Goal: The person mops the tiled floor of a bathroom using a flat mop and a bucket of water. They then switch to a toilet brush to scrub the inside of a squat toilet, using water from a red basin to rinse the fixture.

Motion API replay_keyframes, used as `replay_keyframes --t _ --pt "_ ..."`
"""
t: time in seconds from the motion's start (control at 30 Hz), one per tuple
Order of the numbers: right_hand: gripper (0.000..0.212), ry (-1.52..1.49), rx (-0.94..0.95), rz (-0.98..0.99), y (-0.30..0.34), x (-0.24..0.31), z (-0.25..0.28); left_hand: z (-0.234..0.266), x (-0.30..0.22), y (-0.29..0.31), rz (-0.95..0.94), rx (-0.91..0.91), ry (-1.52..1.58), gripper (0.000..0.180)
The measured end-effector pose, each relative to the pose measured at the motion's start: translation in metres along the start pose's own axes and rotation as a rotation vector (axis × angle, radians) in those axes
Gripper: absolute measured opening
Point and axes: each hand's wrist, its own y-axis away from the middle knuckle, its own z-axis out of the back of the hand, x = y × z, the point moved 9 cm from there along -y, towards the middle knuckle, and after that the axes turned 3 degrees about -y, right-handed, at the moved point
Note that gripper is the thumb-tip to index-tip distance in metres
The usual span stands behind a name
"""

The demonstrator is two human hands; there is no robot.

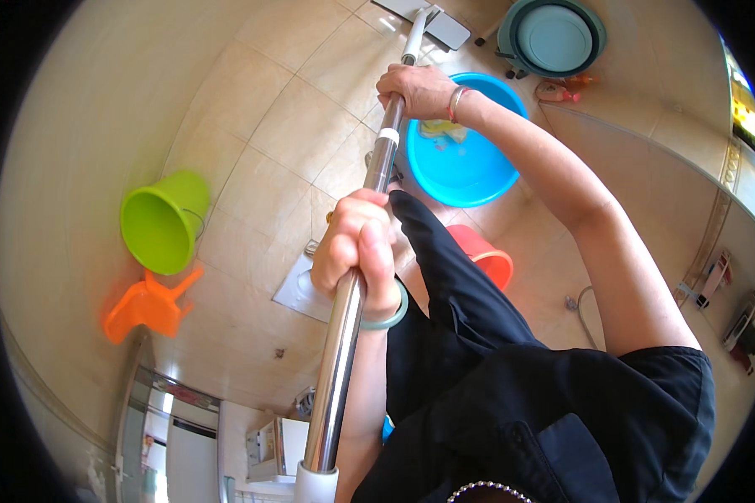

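Note:
A long metal flat mop (342, 335) runs from the lower edge up to its flat white head (446, 30) on the tiled floor. My left hand (361, 243), with a pale green bangle at its wrist, is closed around the middle of the pole. Further along, my right hand (419, 90) wraps the pole near a white joint. Just beside the right hand stands a blue basin (463, 186), with a yellowish cloth (445, 128) inside. What the mop head's underside looks like is hidden.
On the left are a green bucket (161, 220) and an orange dustpan (147, 308). A red bucket (481, 256) is by my leg. Stacked round basins (554, 42) stand at the upper right. A white floor fixture (302, 287) lies left of my feet, and a doorway (172, 436) is lower left.

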Motion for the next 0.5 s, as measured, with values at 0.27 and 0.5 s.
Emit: replay_keyframes --t 0.27,0.5 --pt "0.005 -0.253 -0.233 0.051 0.012 -0.042 -0.025 -0.025 0.03 0.01 0.067 0.031 -0.049 0.025" --pt "0.002 -0.38 -0.199 0.088 0.036 0.016 -0.061 0.016 -0.004 0.045 0.11 0.058 -0.071 0.029"
